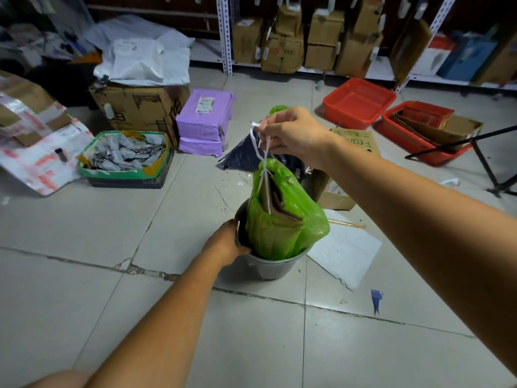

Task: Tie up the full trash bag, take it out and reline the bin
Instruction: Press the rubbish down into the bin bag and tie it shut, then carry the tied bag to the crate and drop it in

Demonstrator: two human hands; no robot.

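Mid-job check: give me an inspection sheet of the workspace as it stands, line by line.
Surface: tiled floor, cracked along grout lines, small scraps scattered.
Job's things: green bag tied at the neck with white string, rising out of grey bin, bottom inside; cardboard shows through it.
Clutter: white foam sheet and blue scrap beside the bin; purple parcels, red baskets, green tray of packets farther off.
Grippers: right hand pinches the string above the bag; left hand grips the bin's rim.
Cables: nothing seen.
Surroundings: metal shelving with cardboard boxes; black stand at right.
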